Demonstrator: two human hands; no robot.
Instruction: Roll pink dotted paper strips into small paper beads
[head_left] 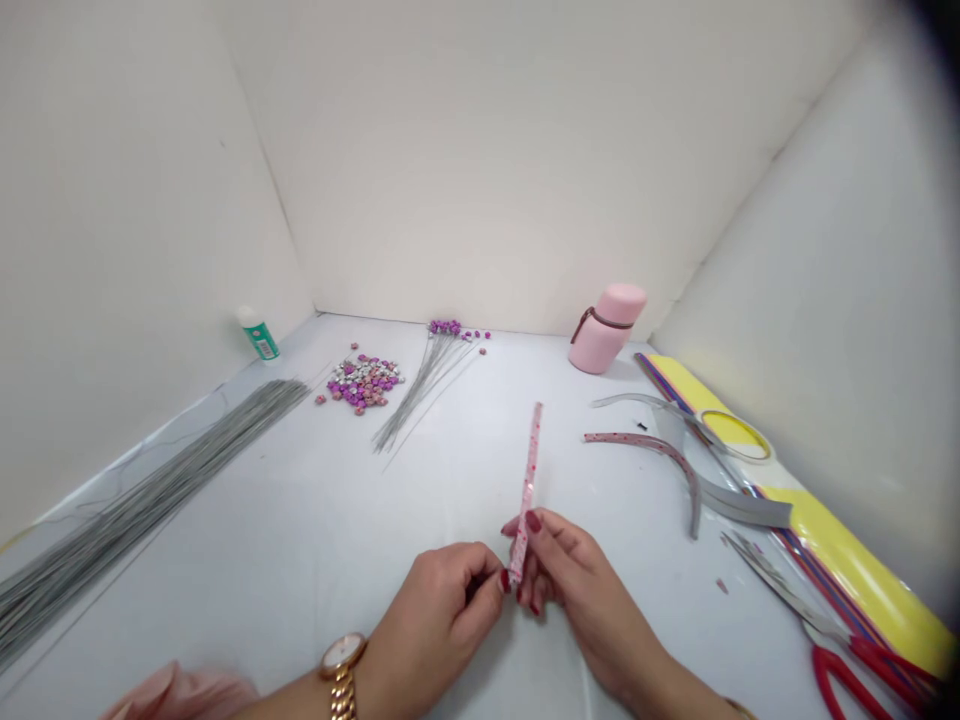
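Observation:
A narrow pink paper strip with red spots (533, 455) stands nearly upright between my hands, its upper end free. My right hand (574, 575) is closed on its lower part, thumb in front and fingers behind. At the strip's bottom end my left hand (454, 600) is closed in a pinch, thumb and fingertips touching the strip. A small fold seems to be at that end, partly hidden by the fingertips. Right of the hands lie more strips, a curved pink one (637, 439) and a grey one (750, 508).
Grey wires (172, 475) lie along the left wall. Small folded stars (365, 384) are heaped near a wire bundle with purple tips (420, 390). A glue stick (259, 335) and pink flask (606, 330) stand behind. Red-handled scissors (832, 670) lie beside yellow packs (855, 570).

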